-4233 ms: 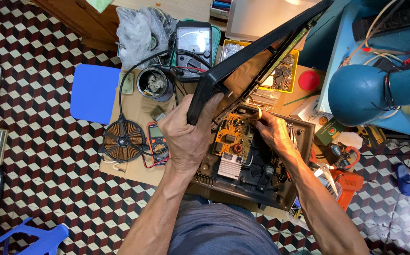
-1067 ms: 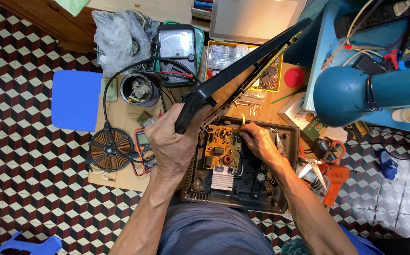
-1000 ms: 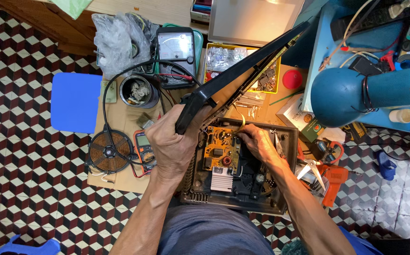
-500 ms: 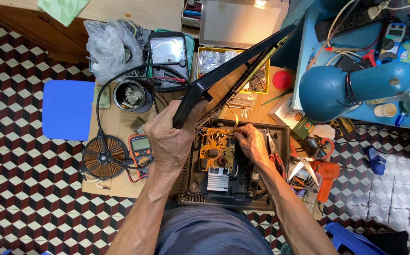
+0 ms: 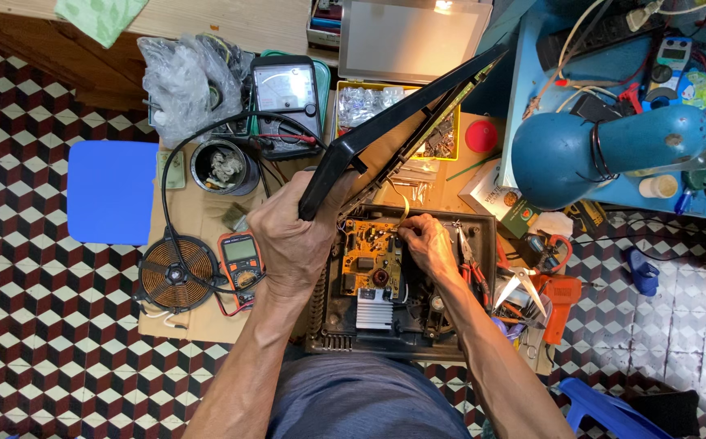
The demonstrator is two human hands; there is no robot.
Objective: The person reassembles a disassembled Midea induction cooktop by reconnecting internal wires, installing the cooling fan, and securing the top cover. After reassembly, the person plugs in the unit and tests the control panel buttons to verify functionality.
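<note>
My left hand (image 5: 296,236) grips the near corner of a black top cover (image 5: 406,114) and holds it tilted up over a black appliance base (image 5: 483,244). Inside the base lie an orange circuit board (image 5: 369,256) and a silver heat sink (image 5: 373,309). My right hand (image 5: 426,240) reaches into the base, fingertips pinched at the board's upper right edge beside a pale ribbon cable (image 5: 404,207). Whether it holds anything I cannot make out.
A copper coil (image 5: 176,272) and an orange multimeter (image 5: 239,256) lie left on cardboard. An analog meter (image 5: 286,89), a tin (image 5: 221,167), a yellow parts box (image 5: 450,150) sit behind. A blue lamp (image 5: 589,150), pliers (image 5: 471,260) and an orange tool (image 5: 560,297) crowd the right.
The view has shifted, so everything sits slightly lower and left in frame. Both hands stay in the same pose: left holding the cover up, right working at the board's edge.
</note>
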